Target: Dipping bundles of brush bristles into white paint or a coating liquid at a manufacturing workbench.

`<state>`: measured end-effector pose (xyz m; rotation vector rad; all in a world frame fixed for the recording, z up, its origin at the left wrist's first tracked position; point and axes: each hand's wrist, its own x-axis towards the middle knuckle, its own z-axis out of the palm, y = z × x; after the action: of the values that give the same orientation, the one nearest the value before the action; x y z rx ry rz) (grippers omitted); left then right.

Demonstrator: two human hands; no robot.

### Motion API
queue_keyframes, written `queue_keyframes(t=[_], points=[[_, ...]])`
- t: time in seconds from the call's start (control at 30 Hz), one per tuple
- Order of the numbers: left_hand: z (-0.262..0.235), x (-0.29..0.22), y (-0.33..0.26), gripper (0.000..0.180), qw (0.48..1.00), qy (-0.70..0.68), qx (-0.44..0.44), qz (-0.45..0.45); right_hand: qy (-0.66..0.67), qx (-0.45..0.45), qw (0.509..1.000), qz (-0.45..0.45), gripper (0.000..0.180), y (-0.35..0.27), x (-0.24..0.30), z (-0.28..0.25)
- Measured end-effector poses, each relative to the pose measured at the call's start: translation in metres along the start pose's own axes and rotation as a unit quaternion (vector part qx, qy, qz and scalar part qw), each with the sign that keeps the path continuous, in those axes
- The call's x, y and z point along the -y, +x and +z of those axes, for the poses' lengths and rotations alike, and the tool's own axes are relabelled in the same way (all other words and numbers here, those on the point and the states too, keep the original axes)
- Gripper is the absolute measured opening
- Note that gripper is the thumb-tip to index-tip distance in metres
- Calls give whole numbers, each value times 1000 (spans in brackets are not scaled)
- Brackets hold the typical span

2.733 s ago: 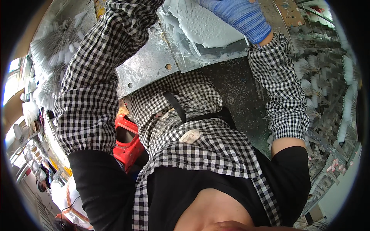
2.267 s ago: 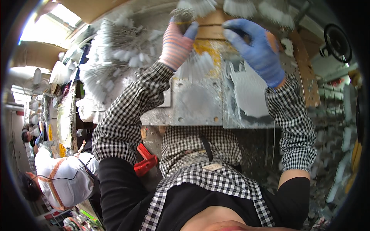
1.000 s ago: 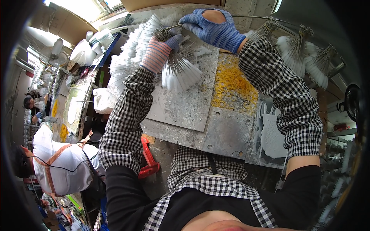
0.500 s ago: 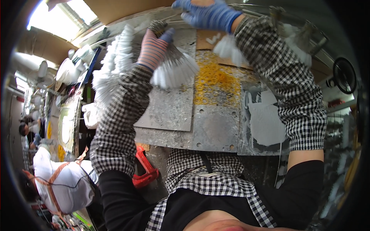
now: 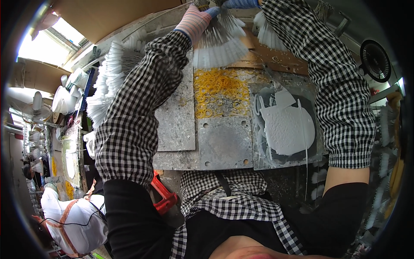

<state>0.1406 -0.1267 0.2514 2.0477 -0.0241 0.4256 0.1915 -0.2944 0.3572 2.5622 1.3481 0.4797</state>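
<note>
Up at counter's far edge, left hand (image 5: 195, 19) fingers clamped on white bristle bundle (image 5: 217, 45); right hand (image 5: 240, 3) mostly cropped, grip unclear; next: steady hold, bind with yellow rubber bands (image 5: 220, 90).

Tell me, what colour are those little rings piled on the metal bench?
Yellow: the rings lie in a loose heap, shown in the head view.
</note>
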Motion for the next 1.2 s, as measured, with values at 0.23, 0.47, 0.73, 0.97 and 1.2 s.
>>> queue_keyframes(t=[0.23,0.47,0.73,0.97,1.2], points=[[-13,14,-2,46,953,-254,44,160,-27,-19,999,-43,47,34,23,-6],[6,23,-133,67,956,238,-98,142,-49,-101,993,30,60,-15,29,-13],[-122,175,-400,56,901,413,-133,-13,125,-363,878,-287,34,-24,159,38],[-229,228,-388,22,715,566,-77,-403,285,-138,907,-276,23,-47,304,147],[-281,300,-477,28,782,551,-103,-273,310,-42,939,-147,29,29,367,205]])
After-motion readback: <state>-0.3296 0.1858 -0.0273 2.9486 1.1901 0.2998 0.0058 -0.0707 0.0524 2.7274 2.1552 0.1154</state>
